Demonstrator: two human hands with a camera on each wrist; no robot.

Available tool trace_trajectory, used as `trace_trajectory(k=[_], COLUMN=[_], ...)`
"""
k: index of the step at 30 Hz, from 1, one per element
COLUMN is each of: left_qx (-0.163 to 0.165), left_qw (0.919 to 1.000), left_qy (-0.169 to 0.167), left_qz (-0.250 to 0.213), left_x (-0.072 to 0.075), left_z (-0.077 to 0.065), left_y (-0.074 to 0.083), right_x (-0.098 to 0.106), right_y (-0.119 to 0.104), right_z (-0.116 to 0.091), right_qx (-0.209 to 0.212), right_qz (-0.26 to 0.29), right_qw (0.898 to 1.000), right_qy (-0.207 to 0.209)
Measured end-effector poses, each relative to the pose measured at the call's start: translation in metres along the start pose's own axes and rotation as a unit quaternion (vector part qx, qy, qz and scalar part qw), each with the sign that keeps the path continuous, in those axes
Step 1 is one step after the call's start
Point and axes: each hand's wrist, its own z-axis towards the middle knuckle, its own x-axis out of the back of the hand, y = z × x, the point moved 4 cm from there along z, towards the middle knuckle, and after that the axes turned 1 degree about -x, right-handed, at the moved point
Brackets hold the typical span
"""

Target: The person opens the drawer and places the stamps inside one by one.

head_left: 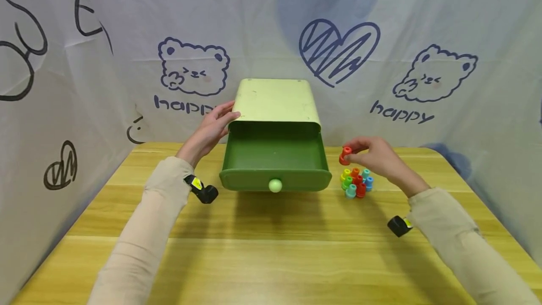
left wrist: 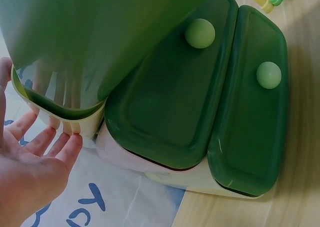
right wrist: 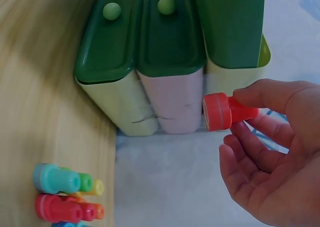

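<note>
A three-tier drawer cabinet (head_left: 275, 100) stands with its top green drawer (head_left: 275, 179) pulled out; the drawer's visible inside holds nothing. My left hand (head_left: 210, 128) rests against the cabinet's upper left side, and in the left wrist view its fingertips touch the pale casing. Between thumb and fingers, my right hand (head_left: 377, 156) pinches a red toy stamp (right wrist: 218, 112), raised to the right of the drawer. Below that hand stands a cluster of small colored stamps (head_left: 350, 191) in red, yellow, green, orange and blue.
Two lower drawers (left wrist: 170, 92) are closed, each with a round light-green knob (left wrist: 269, 75). The cabinet stands toward the back of a wooden table (head_left: 271, 258). White cloth (head_left: 262, 22) with drawn bears and hearts hangs behind and at both sides.
</note>
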Motion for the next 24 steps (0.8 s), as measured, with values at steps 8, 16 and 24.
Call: trace_trajectory(k=[8,16,24], left_qx=[0.001,0.006,0.005], left_qw=[1.0,1.0,1.0], left_qy=[-0.001,-0.002,-0.002], left_qz=[-0.003,0.002,0.003], left_x=[0.0,0.001,0.001], left_z=[0.0,0.001,0.001], left_y=[0.0,-0.002,-0.001], right_x=[0.009,0.013,0.016], right_y=[-0.021,-0.043,-0.068], right_z=[0.005,0.016,0.022], right_qx=[0.018,0.036,0.069], right_qz=[-0.016,-0.037,-0.038], right_qw=[1.0,0.999,0.997], right_qy=[0.01,0.006,0.005])
